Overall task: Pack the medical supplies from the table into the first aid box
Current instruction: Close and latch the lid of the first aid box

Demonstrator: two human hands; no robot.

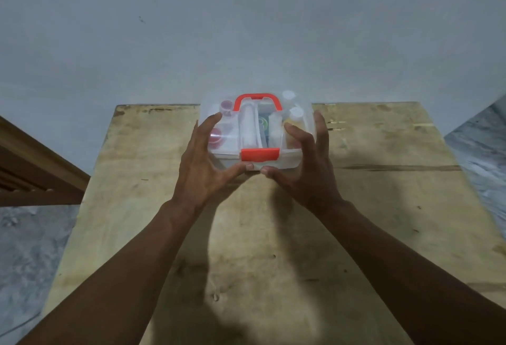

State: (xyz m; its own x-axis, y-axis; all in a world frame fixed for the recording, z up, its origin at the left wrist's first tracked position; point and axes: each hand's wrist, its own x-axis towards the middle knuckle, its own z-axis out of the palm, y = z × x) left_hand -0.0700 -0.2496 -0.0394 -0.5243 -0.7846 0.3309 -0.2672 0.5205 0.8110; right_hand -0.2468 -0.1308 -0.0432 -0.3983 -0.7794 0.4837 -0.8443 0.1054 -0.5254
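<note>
Two grips, left grip (202,158) and right grip (304,164), clasp the clear plastic orange-latched first aid box (235,136) at the far edge of the wooden table (383,207). Pushed away, it could fall, spilling supplies if unlatched.

A clear first aid box (256,132) stands at the far edge of the wooden table (383,207). It has an orange handle (257,98) on its closed lid and an orange latch (260,153) on its near side. The left hand (202,164) grips the box's left side and the right hand (306,169) grips its right side, with both thumbs on its near lower edge.
</note>
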